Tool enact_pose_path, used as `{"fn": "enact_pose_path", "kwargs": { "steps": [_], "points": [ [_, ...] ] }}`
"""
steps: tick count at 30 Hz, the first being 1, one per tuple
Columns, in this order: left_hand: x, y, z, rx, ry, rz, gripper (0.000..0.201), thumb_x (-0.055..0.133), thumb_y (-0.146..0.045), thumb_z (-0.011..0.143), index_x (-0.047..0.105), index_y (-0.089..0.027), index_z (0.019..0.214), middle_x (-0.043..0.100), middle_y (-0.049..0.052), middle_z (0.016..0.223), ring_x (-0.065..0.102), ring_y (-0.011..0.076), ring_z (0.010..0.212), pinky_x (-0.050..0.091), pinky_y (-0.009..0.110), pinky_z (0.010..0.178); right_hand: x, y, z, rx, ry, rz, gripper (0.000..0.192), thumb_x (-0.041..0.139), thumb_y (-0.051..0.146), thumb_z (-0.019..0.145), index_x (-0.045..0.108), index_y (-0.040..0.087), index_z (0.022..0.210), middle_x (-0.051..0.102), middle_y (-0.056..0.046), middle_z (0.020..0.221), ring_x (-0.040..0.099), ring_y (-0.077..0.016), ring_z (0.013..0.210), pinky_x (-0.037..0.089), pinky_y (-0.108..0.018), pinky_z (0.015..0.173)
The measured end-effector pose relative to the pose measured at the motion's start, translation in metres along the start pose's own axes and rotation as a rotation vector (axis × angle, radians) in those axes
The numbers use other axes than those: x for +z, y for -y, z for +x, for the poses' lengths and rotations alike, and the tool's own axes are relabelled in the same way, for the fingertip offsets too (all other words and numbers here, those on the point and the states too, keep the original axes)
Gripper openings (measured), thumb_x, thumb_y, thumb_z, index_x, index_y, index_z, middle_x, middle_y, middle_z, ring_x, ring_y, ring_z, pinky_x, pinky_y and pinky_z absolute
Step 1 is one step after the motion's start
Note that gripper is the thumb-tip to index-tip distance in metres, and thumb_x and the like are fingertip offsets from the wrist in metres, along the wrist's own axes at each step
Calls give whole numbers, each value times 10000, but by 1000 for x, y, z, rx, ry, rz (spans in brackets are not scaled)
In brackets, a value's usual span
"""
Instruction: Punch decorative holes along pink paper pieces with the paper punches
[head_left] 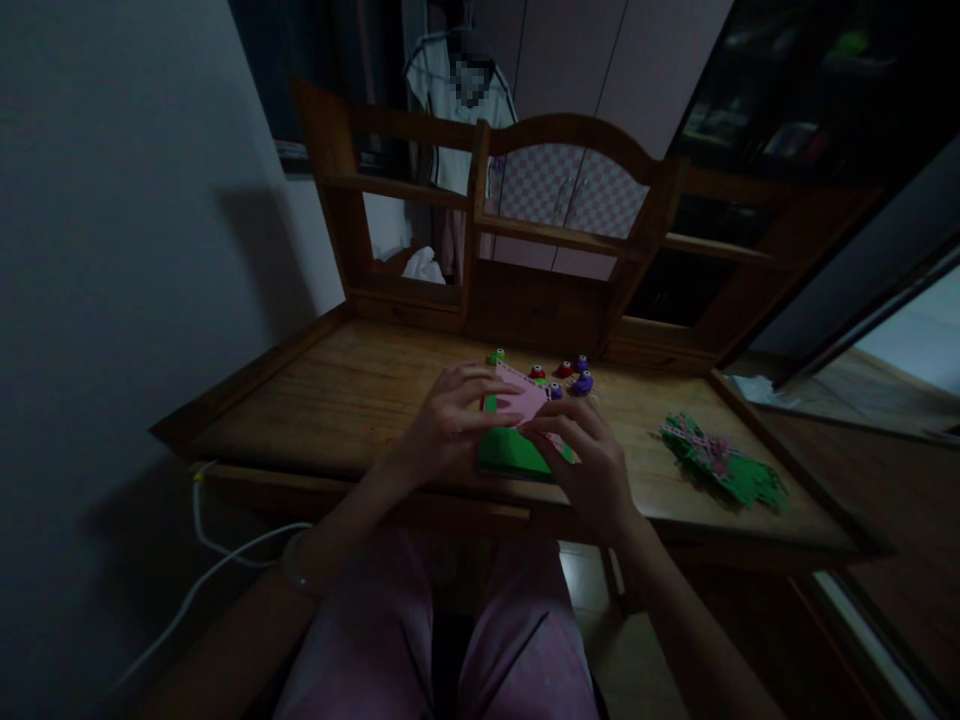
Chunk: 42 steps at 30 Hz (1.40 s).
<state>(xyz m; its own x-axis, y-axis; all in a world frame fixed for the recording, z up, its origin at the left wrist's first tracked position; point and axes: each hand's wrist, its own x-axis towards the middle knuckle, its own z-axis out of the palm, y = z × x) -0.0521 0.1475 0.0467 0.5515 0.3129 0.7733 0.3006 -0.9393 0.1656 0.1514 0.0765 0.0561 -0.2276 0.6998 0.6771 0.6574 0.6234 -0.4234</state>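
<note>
A small pink sheet (521, 395) with a row of dark marks along its upper edge is held up between my two hands, tilted. My left hand (457, 415) grips it from the left, fingers lying across its face. At the lower right edge, my right hand (585, 445) pinches the sheet between thumb and fingertips. Below both hands, a flat green sheet (514, 455) lies on the desk near its front edge. Part of the green sheet is hidden behind my hands and the pink one. Its material I cannot make out.
Several small round figures with eyes, among them a green one (496, 356) and a purple one (582, 383), stand behind my hands. Green cut pieces with pink strips (720, 460) are heaped on the right. The wooden desk (300, 400) has a shelf frame at the back; a white cable (199, 520) hangs left.
</note>
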Motion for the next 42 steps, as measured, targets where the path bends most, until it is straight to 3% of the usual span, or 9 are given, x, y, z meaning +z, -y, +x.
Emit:
{"fn": "enact_pose_path", "kwargs": {
  "steps": [4,7,13,18,22,27,34,42],
  "points": [
    [37,34,-31,-46,194,-65,317,577,-119,801,665,-303,1044,630,42,1167,497,182,1162,392,448,984,32,-40,-15,11,160,22,93,579,222,851,662,213,892,618,-64,919,538,-202,918,430,-364,823],
    [49,43,-47,-136,333,-133,386,529,-79,799,635,-277,1113,646,46,1137,547,166,1112,422,398,974,48,-55,-22,93,212,106,96,600,239,835,664,210,902,628,-63,923,554,-195,920,448,-346,817],
    [41,33,-39,-440,346,-277,415,442,-108,845,553,-229,1226,639,53,1131,585,165,1032,440,330,934,40,-62,-15,294,332,328,228,618,279,810,629,178,1013,622,-68,1000,590,-165,878,484,-306,778],
    [59,53,-27,-554,382,-557,292,561,-196,812,592,-162,1100,642,63,1007,594,166,922,470,298,831,42,-65,-9,308,454,394,205,637,268,797,649,171,977,639,-64,977,603,-167,897,476,-320,821],
    [72,70,-21,-555,486,-698,248,610,-192,767,587,-139,1007,615,49,897,577,151,825,467,269,730,51,-67,-7,302,452,399,174,643,293,800,655,166,918,649,-57,935,608,-170,875,472,-323,811],
    [69,77,-14,-540,620,-794,301,625,-193,737,561,-148,1028,575,37,879,535,142,787,444,265,683,56,-69,-7,274,418,369,160,637,312,809,662,168,873,652,-47,895,605,-160,838,466,-304,783],
    [73,85,-13,-523,702,-762,421,695,-216,660,528,-156,1042,520,26,918,482,141,828,408,257,715,58,-74,-9,260,421,375,124,638,291,813,664,190,880,646,-47,907,599,-168,842,466,-308,779],
    [72,88,-5,-548,835,-714,404,682,-245,675,497,-162,1025,482,14,914,446,136,818,380,238,695,55,-79,-5,241,487,450,117,647,314,805,696,215,842,637,-46,918,595,-185,890,465,-333,822]
  ]
}}
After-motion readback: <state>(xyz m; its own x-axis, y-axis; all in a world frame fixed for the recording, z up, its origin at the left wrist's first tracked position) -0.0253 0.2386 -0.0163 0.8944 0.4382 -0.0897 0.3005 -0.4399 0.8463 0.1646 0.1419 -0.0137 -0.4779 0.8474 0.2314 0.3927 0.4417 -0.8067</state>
